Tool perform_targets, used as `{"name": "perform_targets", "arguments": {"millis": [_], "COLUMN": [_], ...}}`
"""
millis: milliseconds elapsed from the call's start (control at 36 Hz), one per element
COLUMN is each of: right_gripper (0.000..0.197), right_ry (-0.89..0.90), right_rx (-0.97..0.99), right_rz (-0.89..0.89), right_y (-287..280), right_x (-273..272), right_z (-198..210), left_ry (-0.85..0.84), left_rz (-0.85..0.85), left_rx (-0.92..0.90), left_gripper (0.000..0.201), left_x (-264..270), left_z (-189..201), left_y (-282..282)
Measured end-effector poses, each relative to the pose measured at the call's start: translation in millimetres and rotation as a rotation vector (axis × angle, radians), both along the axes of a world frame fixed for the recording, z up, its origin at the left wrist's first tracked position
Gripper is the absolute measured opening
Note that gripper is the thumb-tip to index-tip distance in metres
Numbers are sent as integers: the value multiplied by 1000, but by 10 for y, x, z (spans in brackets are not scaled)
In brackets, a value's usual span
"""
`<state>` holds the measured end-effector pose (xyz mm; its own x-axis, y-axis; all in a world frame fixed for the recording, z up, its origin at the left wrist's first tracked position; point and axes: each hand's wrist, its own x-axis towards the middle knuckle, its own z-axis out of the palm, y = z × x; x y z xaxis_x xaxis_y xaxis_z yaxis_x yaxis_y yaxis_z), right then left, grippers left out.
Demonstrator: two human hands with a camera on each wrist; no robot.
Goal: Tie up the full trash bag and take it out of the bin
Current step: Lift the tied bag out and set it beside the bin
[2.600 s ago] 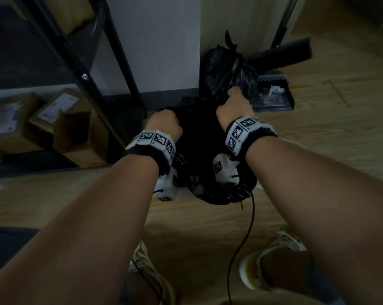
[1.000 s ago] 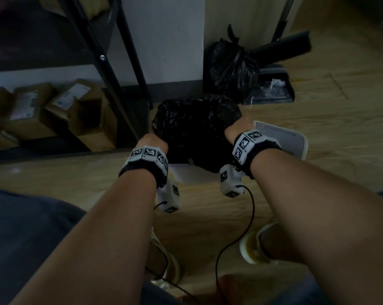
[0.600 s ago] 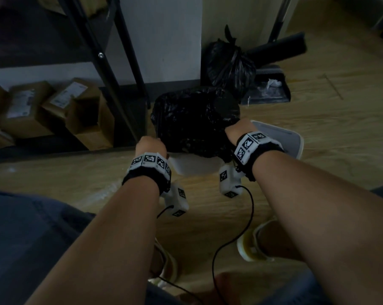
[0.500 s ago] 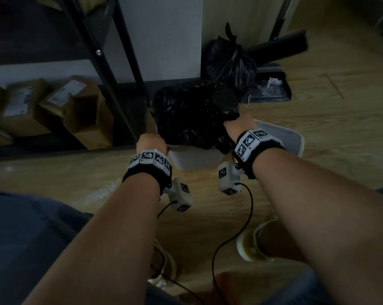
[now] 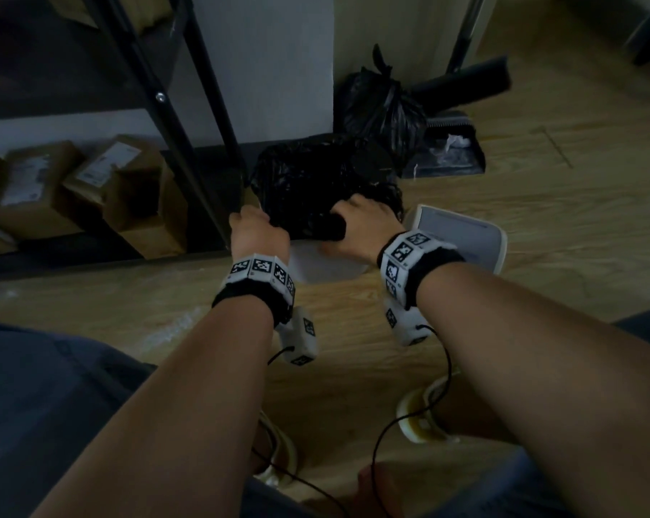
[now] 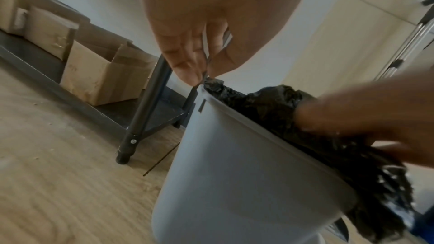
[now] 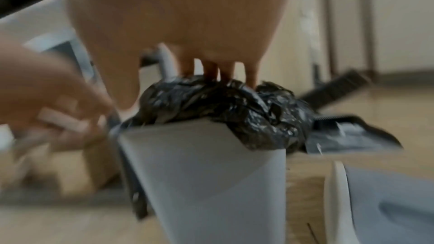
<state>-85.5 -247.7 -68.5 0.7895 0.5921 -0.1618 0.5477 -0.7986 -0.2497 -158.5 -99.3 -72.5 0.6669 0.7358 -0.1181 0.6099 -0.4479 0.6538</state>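
Trash bag (image 5: 316, 188): black thin-film liner, crinkled and glossy, seated in a pale grey bin (image 6: 234, 183) on the wood floor beside a black shelf leg (image 6: 150, 103); its top bulges above the bin's mouth and its film drapes over the rim at the right. Handling, by judgement: soft and shapeless, likely slick where stretched, prone to tearing if hauled by a single thin fold; weight cannot be told from here. Best hold is the loose film gathered at the rim on opposite sides, bunched thick before pulling. Left hand (image 5: 258, 233): poised at the bin's near left corner, thumb and fingertips (image 6: 187, 73) drawn together in a fine pinch on the bag's edge where it meets the rim, wrist raised above it. Right hand (image 5: 360, 226): laid over the near top of the bag, fingers (image 7: 209, 71) pointing down into the crumpled film; whether they have closed on a fold is not clear, the wrist view being blurred. Adjacent: bin lid (image 5: 461, 233) lying on the floor to the right; second tied black bag (image 5: 383, 102) against the wall; dustpan (image 5: 450, 151) beside it.
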Motion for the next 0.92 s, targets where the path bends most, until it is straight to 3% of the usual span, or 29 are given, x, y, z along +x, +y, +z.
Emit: {"name": "perform_targets", "arguments": {"millis": [83, 250, 417, 528, 583, 639, 750, 917], "right_gripper": [48, 22, 22, 23, 24, 25, 26, 25], "right_ry": [-84, -80, 18, 27, 42, 66, 100, -109], "right_rx": [-8, 339, 595, 693, 724, 743, 721, 654], "right_rz": [-27, -241, -340, -415, -432, -430, -445, -424], "right_y": [-22, -11, 49, 68, 74, 79, 67, 19], "right_x": [-26, 53, 205, 268, 279, 284, 286, 240], "right_z": [-14, 221, 473, 546, 542, 517, 463, 427], "left_ry": [-26, -47, -17, 68, 106, 116, 22, -100], "left_rz": [-30, -220, -425, -559, -583, -580, -535, -376], "left_rx": [12, 106, 182, 214, 227, 234, 226, 214], "left_gripper": [28, 25, 46, 72, 76, 66, 28, 26], "left_x": [-35, -36, 121, 224, 251, 277, 333, 371], "left_z": [53, 181, 354, 352, 329, 315, 305, 382], "left_y": [-17, 71, 45, -5, -23, -52, -97, -38]}}
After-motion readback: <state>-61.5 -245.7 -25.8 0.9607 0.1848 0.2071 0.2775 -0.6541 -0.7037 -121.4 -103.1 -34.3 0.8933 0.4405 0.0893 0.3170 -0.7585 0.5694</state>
